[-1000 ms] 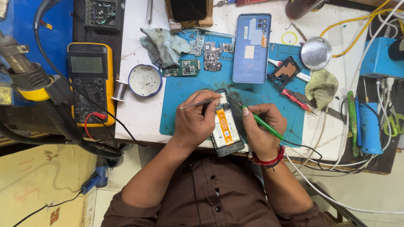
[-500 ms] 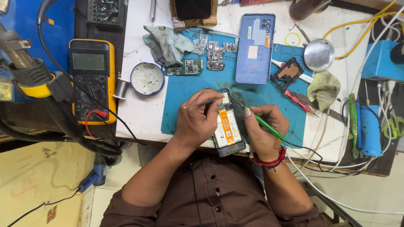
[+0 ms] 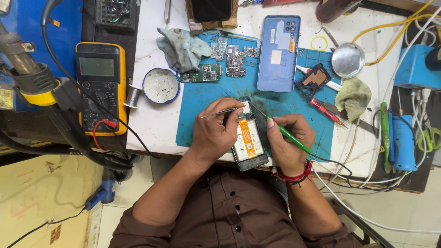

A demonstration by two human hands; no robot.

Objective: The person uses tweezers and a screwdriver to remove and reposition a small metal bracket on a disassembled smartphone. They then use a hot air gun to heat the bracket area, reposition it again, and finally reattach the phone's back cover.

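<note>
An opened phone (image 3: 248, 142) with an orange flex strip lies on the blue work mat (image 3: 197, 105) at the table's front edge. My left hand (image 3: 216, 131) pinches metal tweezers (image 3: 218, 112), their tips over the phone's top end. My right hand (image 3: 289, 142) grips a green-handled soldering iron (image 3: 287, 136) like a pen, its tip pointing at the phone's upper edge. A cable runs from the iron past my wrist, which wears a red thread band.
A blue phone back cover (image 3: 279, 53), several circuit boards (image 3: 229, 59), a grey rag (image 3: 181, 46), a round tin (image 3: 161, 86) and a red screwdriver (image 3: 326, 111) lie behind the phone. A yellow multimeter (image 3: 100, 87) sits left; cables and blue tools crowd the right.
Both hands stay on the phone; the tweezers and iron tip shifted only slightly near its top end.
</note>
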